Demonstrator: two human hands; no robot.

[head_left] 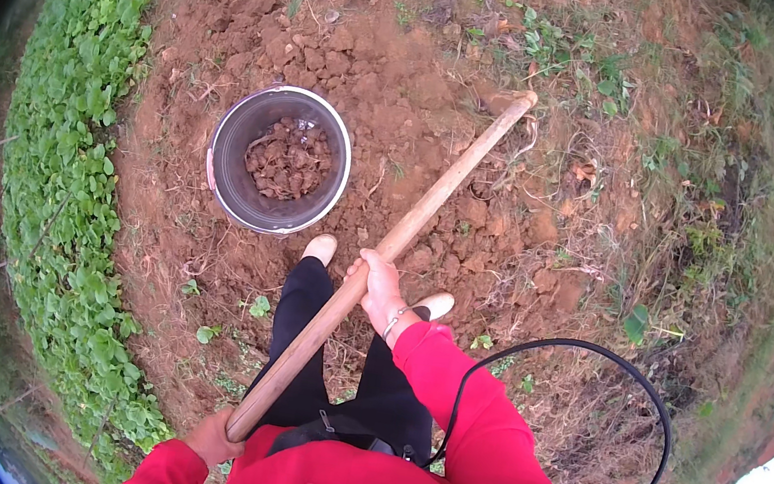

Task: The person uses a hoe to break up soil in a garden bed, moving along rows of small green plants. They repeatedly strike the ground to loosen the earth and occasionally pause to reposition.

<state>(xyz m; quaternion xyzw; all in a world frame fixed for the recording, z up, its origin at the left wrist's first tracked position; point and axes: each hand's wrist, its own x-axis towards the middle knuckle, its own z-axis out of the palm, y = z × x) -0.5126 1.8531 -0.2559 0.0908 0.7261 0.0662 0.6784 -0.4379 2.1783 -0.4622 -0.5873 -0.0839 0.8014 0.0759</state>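
A hoe (446,186) with a long, pale wooden handle slants from my waist at lower left up to the far right. Its blade, at the far end by the soil, is hard to make out. Near the handle's butt, my left hand (214,438) is closed round the wood. My right hand (382,287), with a bracelet at its wrist, grips the handle further up, in front of my legs. Left of the handle, a grey bucket (239,143) with a pale rim stands on the ground, holding brown, soil-coloured lumps (288,161).
Loose, cloddy reddish soil (336,52) lies around and beyond the bucket. A dense row of green leafy plants (79,143) runs along the left. Weeds and dry stalks (590,173) cover the right side. A black cable (665,438) loops beside my right arm.
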